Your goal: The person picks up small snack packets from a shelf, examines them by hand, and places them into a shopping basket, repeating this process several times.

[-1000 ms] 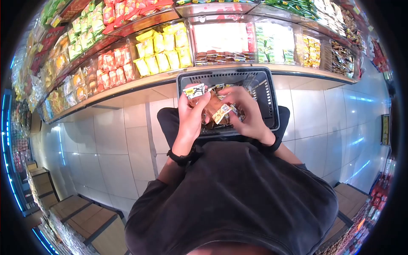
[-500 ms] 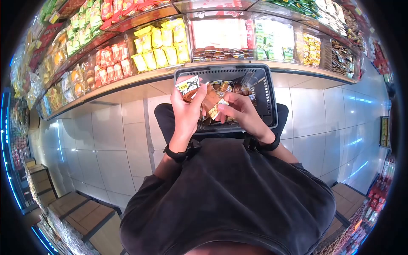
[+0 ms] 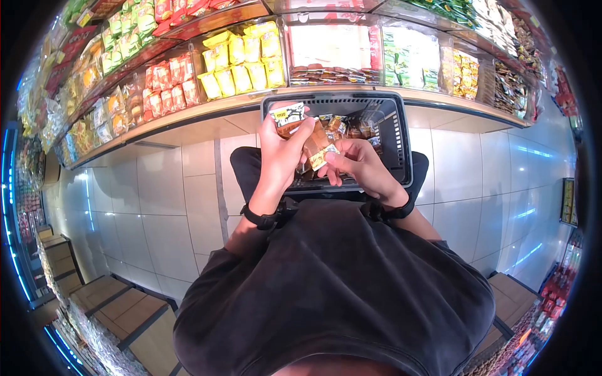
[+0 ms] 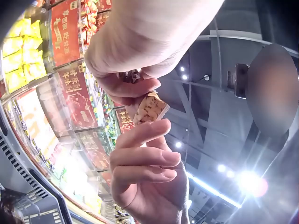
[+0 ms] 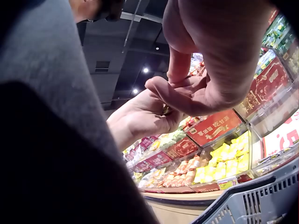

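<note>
Over the basket (image 3: 401, 144), my left hand (image 3: 279, 150) grips small brown snack packets (image 3: 316, 139) between thumb and fingers. One packet's white, black and yellow end (image 3: 288, 114) sticks up past the thumb. My right hand (image 3: 367, 168) pinches the pale, nut-printed lower end of a packet with thumb and forefinger, its other fingers curled below. From the left wrist, that nut-printed end (image 4: 152, 109) shows between both hands' fingertips. In the right wrist view, my right hand (image 5: 210, 70) overlaps the left hand (image 5: 145, 116) and mostly hides the packets.
Loose brown packets (image 3: 338, 125) lie in the basket, which rests at my lap against a wooden shelf edge (image 3: 232, 103). Shelf bins hold yellow bags (image 3: 244, 66), red bags (image 3: 169, 88) and other snacks. Tiled floor (image 3: 157, 207) spreads to both sides.
My right hand has come down from above the packets and now pinches the lower end of one. My left hand keeps its grip, having shifted slightly left and back.
</note>
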`<action>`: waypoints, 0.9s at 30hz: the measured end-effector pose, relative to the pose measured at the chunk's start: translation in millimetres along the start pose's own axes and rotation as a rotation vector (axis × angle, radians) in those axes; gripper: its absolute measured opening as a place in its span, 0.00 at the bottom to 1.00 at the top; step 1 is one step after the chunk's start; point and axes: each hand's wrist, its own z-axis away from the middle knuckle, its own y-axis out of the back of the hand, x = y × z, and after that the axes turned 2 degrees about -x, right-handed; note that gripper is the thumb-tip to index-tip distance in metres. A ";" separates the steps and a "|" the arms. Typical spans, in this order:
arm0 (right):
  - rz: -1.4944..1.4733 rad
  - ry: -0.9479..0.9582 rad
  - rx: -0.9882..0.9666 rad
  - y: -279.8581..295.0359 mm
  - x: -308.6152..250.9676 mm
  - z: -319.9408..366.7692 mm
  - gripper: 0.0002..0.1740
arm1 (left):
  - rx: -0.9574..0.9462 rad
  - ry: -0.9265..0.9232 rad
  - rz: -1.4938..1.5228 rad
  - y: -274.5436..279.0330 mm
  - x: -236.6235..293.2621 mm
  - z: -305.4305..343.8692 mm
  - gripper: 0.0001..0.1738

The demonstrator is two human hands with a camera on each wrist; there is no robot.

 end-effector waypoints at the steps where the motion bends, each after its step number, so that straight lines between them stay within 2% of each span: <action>1: -0.013 -0.001 -0.010 1.1 1.5 -0.1 0.14 | 0.006 0.005 -0.006 -0.6 0.2 -0.2 0.13; 12: -0.122 -0.026 -0.010 4.2 5.2 0.0 0.13 | 0.019 0.011 -0.060 -5.1 1.3 -3.3 0.13; 17: -0.309 -0.069 -0.050 5.1 8.3 -3.3 0.15 | -0.008 0.011 0.026 -7.1 3.0 -4.7 0.11; 20: -0.415 -0.096 -0.114 10.5 9.9 -5.0 0.17 | -0.083 0.060 0.123 -3.3 4.3 -3.7 0.15; 24: -0.493 -0.123 -0.072 12.2 9.4 -8.7 0.17 | -0.096 0.058 0.114 -8.8 7.3 0.0 0.17; 26: -0.716 -0.068 -0.322 18.2 14.1 -14.5 0.20 | -0.131 0.033 0.139 -8.4 0.4 -2.4 0.15; 27: -0.712 -0.070 -0.323 16.3 11.1 -14.8 0.20 | -0.146 0.019 0.151 -7.6 -3.1 -3.3 0.13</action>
